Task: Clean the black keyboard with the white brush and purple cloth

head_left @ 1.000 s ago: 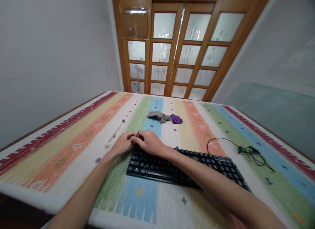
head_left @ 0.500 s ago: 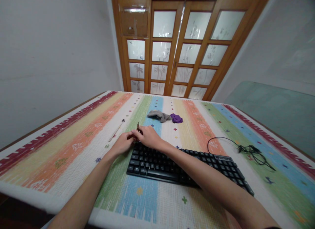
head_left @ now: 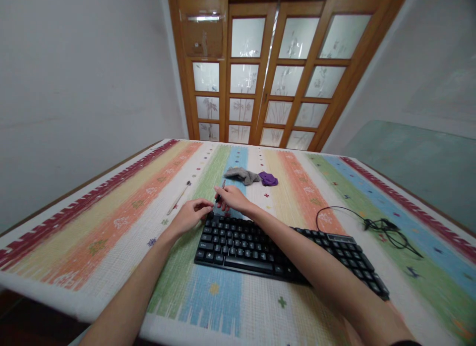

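Note:
A black keyboard (head_left: 245, 244) lies across the striped tablecloth in front of me. My right hand (head_left: 232, 198) is closed around a slim dark pen-like tool (head_left: 219, 196), held tilted above the keyboard's far left corner. Its upper end sticks out past the fingers; its kind is not clear. My left hand (head_left: 191, 214) is by that same corner, fingers bent and a little apart, fingertips at or very near the edge. Nothing shows in the left hand. My right forearm crosses over the keyboard and hides some keys.
A thin stick with a dark tip (head_left: 179, 197) lies left of my hands. Beyond them sit a grey cloth (head_left: 241, 175) and a purple cloth (head_left: 268, 179). The keyboard's cable (head_left: 386, 227) lies coiled at the right. Wooden glazed doors (head_left: 256, 95) stand behind the table.
My hands have drawn apart; they were together over the keyboard's corner. The right hand has moved slightly right and away with the tool, which now shows more of its length.

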Available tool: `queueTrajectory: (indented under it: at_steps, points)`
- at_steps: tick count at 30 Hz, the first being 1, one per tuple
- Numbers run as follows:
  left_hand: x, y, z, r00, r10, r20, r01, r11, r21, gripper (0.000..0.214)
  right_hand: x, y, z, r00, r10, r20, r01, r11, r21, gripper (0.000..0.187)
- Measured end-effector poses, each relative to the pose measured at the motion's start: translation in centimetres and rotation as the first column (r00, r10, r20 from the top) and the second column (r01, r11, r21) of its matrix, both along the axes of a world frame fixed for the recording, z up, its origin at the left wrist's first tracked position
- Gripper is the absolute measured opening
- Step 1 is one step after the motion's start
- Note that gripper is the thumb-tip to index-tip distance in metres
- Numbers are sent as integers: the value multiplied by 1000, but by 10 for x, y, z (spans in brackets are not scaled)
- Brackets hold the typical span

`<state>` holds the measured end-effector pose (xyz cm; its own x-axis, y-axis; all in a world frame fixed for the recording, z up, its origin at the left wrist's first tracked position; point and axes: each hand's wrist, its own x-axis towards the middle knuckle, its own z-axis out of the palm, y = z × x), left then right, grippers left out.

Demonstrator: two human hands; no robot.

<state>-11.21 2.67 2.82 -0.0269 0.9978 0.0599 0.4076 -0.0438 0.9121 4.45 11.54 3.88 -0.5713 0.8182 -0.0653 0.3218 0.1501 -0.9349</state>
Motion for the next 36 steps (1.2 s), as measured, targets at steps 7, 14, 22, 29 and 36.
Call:
queueTrajectory:
  at_steps: [7, 14, 22, 29, 36]
  points:
    - [-1, -2, 2, 995, -81, -49, 83, 996, 26, 38, 14, -1, 3, 998, -26, -64, 27, 999, 20, 38]
    - [4, -7, 6, 979, -118, -167, 135, 986, 95, 31, 24, -8, 5, 997, 23, -73, -16, 996, 88, 38]
    - [2, -4, 0, 964, -107, -242, 150, 975, 166, 25, 32, -17, 11, 995, 95, -4, -91, 963, 252, 37]
    - [7, -4, 2, 976, 22, -215, 30, 971, 237, 21, 35, -25, 21, 998, 23, 59, -47, 892, 449, 33]
    - [6, -2, -6, 998, 57, -10, -52, 966, 252, 34, 41, -30, 22, 999, -38, 18, 28, 917, 397, 34]
